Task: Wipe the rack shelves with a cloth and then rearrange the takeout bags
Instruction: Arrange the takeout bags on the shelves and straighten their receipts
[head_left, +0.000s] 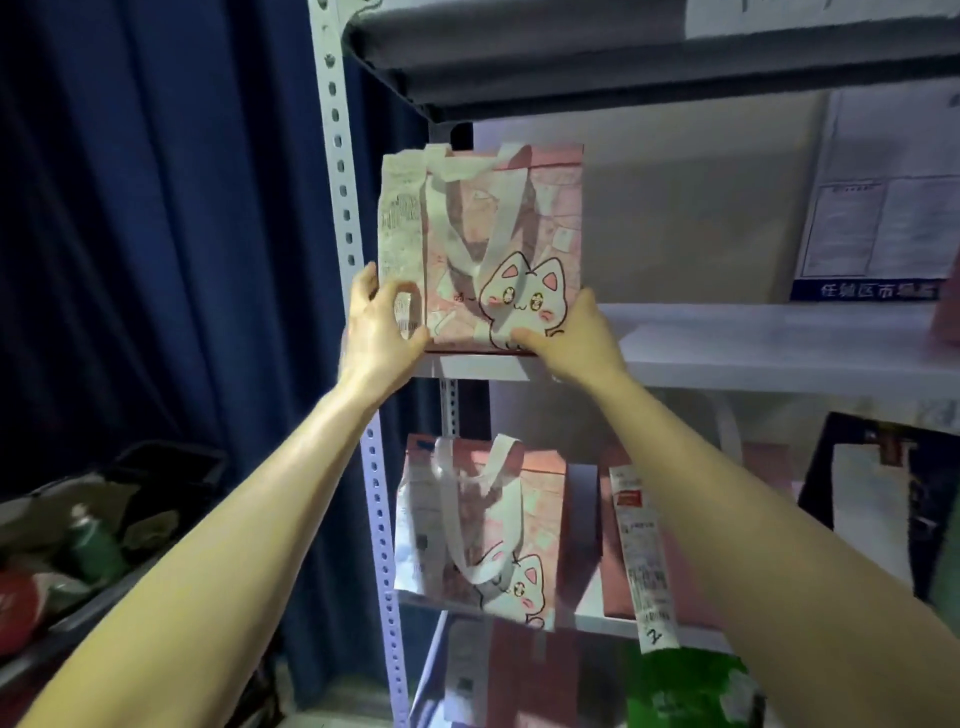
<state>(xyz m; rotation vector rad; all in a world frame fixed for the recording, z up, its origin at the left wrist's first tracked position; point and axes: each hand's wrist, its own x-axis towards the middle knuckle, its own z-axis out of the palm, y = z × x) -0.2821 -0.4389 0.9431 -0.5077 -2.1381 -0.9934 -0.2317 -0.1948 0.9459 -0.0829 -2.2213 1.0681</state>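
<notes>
A pink takeout bag with a white cat print (483, 244) stands upright at the left end of the white middle shelf (769, 343). A long receipt is stuck on its left side. My left hand (382, 322) grips the bag's lower left corner, thumb on the front. My right hand (569, 338) holds its lower right corner. One shelf down stands a second cat bag (478, 535) with a receipt, beside a plain pink bag (675, 540) and a dark bag (883, 483). No cloth is in view.
The rack's perforated white upright (343, 208) rises just left of the bag. A dark upper shelf (623, 52) hangs overhead. Posters (883, 208) cover the back wall. Blue curtain (156, 234) hangs left, with a cluttered bin (78, 545) below. A green bag (691, 691) sits on the lowest shelf.
</notes>
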